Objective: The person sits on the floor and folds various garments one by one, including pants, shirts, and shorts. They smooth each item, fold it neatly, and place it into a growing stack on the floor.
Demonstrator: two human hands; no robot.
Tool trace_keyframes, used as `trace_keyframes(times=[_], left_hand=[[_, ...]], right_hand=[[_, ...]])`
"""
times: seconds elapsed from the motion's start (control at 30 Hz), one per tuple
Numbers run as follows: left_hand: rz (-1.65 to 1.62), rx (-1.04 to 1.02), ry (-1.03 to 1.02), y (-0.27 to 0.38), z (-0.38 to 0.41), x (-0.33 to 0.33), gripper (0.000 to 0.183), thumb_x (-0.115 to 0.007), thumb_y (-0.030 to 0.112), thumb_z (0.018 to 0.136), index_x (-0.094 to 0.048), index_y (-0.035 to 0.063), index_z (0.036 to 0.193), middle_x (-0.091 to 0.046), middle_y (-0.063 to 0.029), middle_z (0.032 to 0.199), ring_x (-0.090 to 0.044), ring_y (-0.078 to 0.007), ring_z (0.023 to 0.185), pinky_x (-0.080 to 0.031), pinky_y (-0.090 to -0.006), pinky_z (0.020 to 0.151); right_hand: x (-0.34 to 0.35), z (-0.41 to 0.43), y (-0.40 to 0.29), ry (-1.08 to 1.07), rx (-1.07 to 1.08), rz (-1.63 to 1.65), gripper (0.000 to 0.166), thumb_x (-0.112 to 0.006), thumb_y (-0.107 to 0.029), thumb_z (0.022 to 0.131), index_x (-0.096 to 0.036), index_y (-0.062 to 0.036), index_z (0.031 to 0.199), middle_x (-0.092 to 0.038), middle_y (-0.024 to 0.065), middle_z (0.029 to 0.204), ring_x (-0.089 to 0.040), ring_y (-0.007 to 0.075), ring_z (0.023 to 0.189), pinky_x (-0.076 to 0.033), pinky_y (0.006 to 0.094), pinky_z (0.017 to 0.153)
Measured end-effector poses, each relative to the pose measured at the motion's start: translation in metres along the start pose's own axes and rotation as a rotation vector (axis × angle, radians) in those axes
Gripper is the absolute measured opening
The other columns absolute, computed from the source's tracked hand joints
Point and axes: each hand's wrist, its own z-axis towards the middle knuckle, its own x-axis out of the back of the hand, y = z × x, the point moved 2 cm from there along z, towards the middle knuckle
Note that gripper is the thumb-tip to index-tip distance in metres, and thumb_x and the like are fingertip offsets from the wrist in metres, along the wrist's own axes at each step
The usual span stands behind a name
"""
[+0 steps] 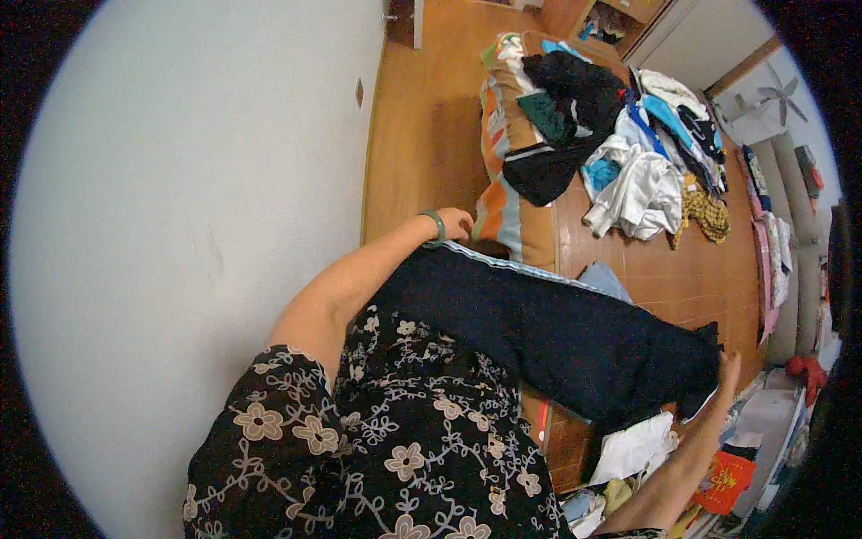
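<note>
A long dark garment, seemingly trousers, lies stretched across the front of my body. A pale striped band runs along its far edge. My left hand, with a green bangle at the wrist, is at the garment's left end. Its fingers curl downward, and their grip on the cloth is not clear. At the right end my right hand has its fingers closed on the dark cloth. Part of a light blue cloth shows from behind the garment.
A heap of clothes lies ahead on a wooden surface, with a black garment, a white garment and a yellow checked cloth. White folded cloth and a red packet lie lower right. A pale wall rises on my left.
</note>
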Motion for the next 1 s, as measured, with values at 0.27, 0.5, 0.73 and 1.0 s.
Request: trace_keyframes(times=[0.27, 0.5, 0.73, 1.0], left_hand=[[0.007, 0.659, 0.404, -0.114, -0.110, -0.006, 0.035, -0.053, 0.031, 0.081, -0.060, 0.0026, 0.100, -0.063, -0.0151, 0.093, -0.059, -0.0240, 0.087, -0.046, -0.0336, 0.077], [-0.717, 1.034, 0.065, -0.138, -0.157, -0.064, 0.055, -0.052, 0.045, 0.083, -0.054, 0.0003, 0.115, -0.055, -0.0126, 0.115, -0.050, -0.0255, 0.105, -0.037, -0.0357, 0.091], [-1.133, 0.550, 0.802, -0.134, -0.171, -0.062, 0.034, -0.054, 0.028, 0.085, -0.054, 0.0019, 0.107, -0.059, -0.0076, 0.099, -0.054, -0.0207, 0.088, -0.042, -0.0359, 0.082], [-1.770, 0.625, 0.506, -0.128, -0.185, -0.058, 0.050, -0.055, 0.038, 0.085, -0.048, 0.0041, 0.120, -0.052, -0.0110, 0.121, -0.047, -0.0237, 0.111, -0.036, -0.0383, 0.096]], right_hand=[[-0.106, -0.154, -0.384, -0.345, 0.419, 0.776, 0.029, -0.053, -0.014, 0.085, -0.053, 0.0013, 0.110, -0.058, 0.0123, 0.105, -0.055, 0.0210, 0.096, -0.042, 0.0311, 0.086], [-0.139, -0.303, -0.620, -0.858, 0.779, 0.854, 0.039, -0.060, -0.023, 0.080, -0.051, -0.0069, 0.115, -0.054, 0.0171, 0.109, -0.058, 0.0296, 0.091, -0.046, 0.0347, 0.080], [-0.142, -0.317, -0.662, -0.531, 0.837, 0.492, 0.039, -0.058, -0.019, 0.080, -0.045, -0.0096, 0.116, -0.042, 0.0172, 0.121, -0.055, 0.0357, 0.094, -0.048, 0.0421, 0.075], [-0.166, -0.288, -0.666, -0.610, 0.871, 0.363, 0.028, -0.056, -0.023, 0.081, -0.053, -0.0084, 0.104, -0.053, 0.0177, 0.101, -0.056, 0.0366, 0.088, -0.046, 0.0430, 0.075]])
